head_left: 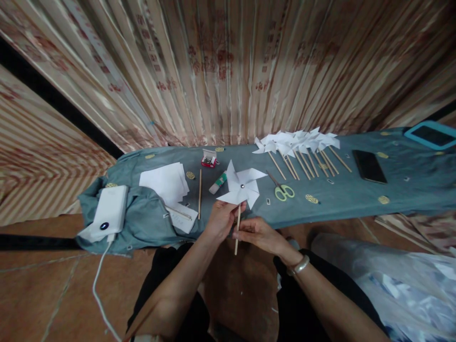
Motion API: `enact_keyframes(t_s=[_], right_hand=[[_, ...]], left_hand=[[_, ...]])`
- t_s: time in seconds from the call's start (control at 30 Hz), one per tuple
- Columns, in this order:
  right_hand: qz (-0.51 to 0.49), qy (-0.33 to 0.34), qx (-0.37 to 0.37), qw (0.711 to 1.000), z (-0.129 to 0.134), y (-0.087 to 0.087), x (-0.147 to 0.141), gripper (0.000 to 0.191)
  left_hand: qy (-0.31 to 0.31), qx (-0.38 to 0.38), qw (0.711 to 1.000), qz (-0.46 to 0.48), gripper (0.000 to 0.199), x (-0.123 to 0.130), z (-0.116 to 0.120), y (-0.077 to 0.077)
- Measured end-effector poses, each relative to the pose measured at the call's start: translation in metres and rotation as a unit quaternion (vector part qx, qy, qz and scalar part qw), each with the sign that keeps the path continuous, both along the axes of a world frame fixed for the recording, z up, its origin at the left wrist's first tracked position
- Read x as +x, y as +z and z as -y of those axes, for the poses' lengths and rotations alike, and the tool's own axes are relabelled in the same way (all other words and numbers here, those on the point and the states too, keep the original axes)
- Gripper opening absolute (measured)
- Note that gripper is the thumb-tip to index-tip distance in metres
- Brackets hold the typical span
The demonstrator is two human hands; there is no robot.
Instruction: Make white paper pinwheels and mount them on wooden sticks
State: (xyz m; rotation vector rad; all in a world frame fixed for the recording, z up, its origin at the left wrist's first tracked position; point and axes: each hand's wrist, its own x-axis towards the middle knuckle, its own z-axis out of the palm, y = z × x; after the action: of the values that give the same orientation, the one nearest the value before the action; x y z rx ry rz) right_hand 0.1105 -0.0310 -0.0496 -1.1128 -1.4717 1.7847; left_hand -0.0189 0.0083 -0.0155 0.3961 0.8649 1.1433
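A white paper pinwheel with a silver pin at its centre (242, 186) is held upright over the table's front edge. My left hand (223, 217) grips it just under the paper blades, fingers closed near the top of its stick. Lower down, my right hand (259, 233) pinches the wooden stick (237, 244) between thumb and fingers. Just behind the pinwheel's left side lies a green and white glue stick (218, 183). A loose wooden stick (200, 194) rests farther left, and green-handled scissors (284, 191) lie to the right.
Finished pinwheels (299, 142) lie in a row at the back. White paper sheets (166, 183), a small red box (209, 159) and a white power bank (109, 211) with a cable are left. A black phone (369, 166) and blue-framed tablet (432, 135) are right.
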Motion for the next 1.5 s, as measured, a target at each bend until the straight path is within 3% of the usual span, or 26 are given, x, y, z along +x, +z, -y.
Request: enact_keyframes(t_s=[0.2,0.4,0.7,0.8,0.9,0.97,1.1,1.17,1.33,1.5], right_hand=[[0.032,-0.034,0.022,0.999,0.001,-0.005,0.003,0.036],[0.036,-0.063,0.025,0.997,-0.002,0.004,0.018,0.039],[0.032,-0.068,0.054,0.996,-0.003,-0.001,0.026,0.042],[0.055,-0.039,0.06,0.996,-0.005,0.006,0.034,0.042],[0.083,0.01,0.03,0.996,-0.008,0.023,0.058,0.044],[0.089,-0.031,0.034,0.995,-0.013,0.034,0.081,0.046],[0.067,-0.284,0.084,0.953,-0.022,0.042,0.112,0.042],[0.011,-0.361,0.076,0.929,-0.025,0.04,0.114,0.041],[-0.112,-0.325,-0.026,0.939,-0.025,0.04,0.096,0.045],[-0.118,-0.284,-0.052,0.95,-0.023,0.045,0.088,0.037]], left_hand=[[-0.02,0.019,0.999,-0.039,0.023,0.005,0.003,-0.007],[-0.053,0.052,0.987,-0.144,0.028,0.008,0.012,-0.018],[-0.076,0.069,0.979,-0.178,0.031,0.008,0.016,-0.024],[-0.079,0.077,0.976,-0.188,0.028,0.007,0.016,-0.024],[-0.092,0.095,0.971,-0.202,0.026,0.004,0.016,-0.024],[-0.105,0.102,0.966,-0.211,0.027,0.001,0.015,-0.023],[-0.135,0.106,0.958,-0.231,0.029,-0.006,0.014,-0.023],[-0.158,0.105,0.952,-0.239,0.028,-0.008,0.014,-0.023],[-0.196,0.125,0.936,-0.264,0.025,-0.008,0.015,-0.027],[-0.198,0.134,0.931,-0.276,0.021,-0.009,0.014,-0.028]])
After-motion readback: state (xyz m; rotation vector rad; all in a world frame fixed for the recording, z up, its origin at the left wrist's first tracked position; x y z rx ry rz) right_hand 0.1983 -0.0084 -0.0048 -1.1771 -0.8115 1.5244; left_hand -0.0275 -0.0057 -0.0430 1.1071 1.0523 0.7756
